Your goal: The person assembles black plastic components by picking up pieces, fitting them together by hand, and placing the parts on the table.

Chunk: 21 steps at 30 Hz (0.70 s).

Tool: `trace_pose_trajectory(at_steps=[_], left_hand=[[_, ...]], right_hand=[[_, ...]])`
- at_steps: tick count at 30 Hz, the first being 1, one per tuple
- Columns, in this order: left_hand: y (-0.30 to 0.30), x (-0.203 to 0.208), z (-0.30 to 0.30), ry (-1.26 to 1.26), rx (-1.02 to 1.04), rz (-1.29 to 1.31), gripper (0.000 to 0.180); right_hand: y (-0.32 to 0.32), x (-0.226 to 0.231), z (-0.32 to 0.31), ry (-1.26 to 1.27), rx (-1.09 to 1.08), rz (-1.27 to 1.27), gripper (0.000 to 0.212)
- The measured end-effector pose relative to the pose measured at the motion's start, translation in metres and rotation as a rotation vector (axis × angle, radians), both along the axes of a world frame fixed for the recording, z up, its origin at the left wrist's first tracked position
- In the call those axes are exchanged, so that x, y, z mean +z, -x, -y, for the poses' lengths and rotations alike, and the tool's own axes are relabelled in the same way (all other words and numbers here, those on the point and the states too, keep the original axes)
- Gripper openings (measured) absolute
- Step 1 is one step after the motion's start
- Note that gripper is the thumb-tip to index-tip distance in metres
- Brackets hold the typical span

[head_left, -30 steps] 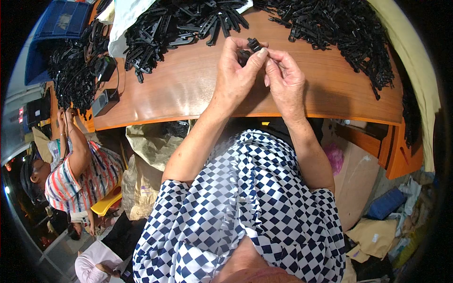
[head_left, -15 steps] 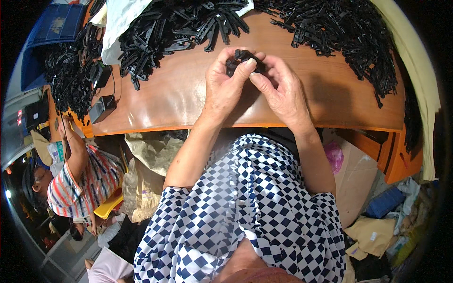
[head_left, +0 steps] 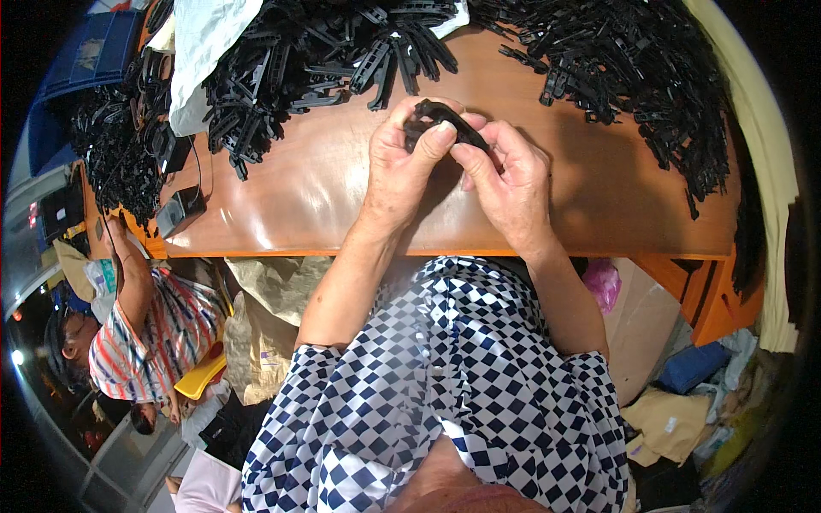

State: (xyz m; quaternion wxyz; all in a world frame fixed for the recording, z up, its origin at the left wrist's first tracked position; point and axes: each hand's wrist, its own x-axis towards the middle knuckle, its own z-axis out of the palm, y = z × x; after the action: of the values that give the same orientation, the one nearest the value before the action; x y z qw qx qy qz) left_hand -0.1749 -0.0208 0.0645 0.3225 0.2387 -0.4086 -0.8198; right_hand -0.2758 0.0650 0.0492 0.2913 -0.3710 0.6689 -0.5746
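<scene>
Between my two hands, above the brown tabletop (head_left: 299, 201), is a slim black plastic part (head_left: 449, 116), tilted down toward the right. My left hand (head_left: 406, 158) is closed on its left end, thumb pressed on top. The thumb and fingers of my right hand (head_left: 510, 175) pinch its lower right end. Fingers cover much of the part, so its full shape is hidden. Beyond my hands lies a heap of long black plastic parts (head_left: 376, 64). A second heap of similar black parts (head_left: 633, 77) spreads over the right side of the table.
A blue crate (head_left: 85, 56) and more black parts (head_left: 115, 145) are at the far left. Near them sit a small black box (head_left: 181, 209) with a cable and a white plastic bag (head_left: 190, 85). Another person in a striped top (head_left: 158, 342) works at the left. Brown sacks (head_left: 265, 342) hang below the table edge.
The black part has turned in my hands, and more of its length shows. My right hand has shifted slightly to its lower end. The whole view has tilted a little.
</scene>
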Motion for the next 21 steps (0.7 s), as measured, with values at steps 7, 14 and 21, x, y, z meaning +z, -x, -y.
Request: trace_pose_trajectory(at_steps=[7, 14, 21], left_hand=[[0.005, -0.004, 0.032, -0.315, 0.113, -0.132, 0.005], [0.027, 0.023, 0.098, 1.419, 0.140, 0.638, 0.009], [0.039, 0.024, 0.123, 2.169, -0.245, 0.972, 0.017]], right_hand=[[0.056, 0.017, 0.015, -0.009, 0.356, -0.035, 0.023], [0.102, 0.021, 0.041, -0.141, 0.130, -1.320, 0.018], [0.106, 0.030, 0.053, -0.051, 0.340, -1.286, 0.016]])
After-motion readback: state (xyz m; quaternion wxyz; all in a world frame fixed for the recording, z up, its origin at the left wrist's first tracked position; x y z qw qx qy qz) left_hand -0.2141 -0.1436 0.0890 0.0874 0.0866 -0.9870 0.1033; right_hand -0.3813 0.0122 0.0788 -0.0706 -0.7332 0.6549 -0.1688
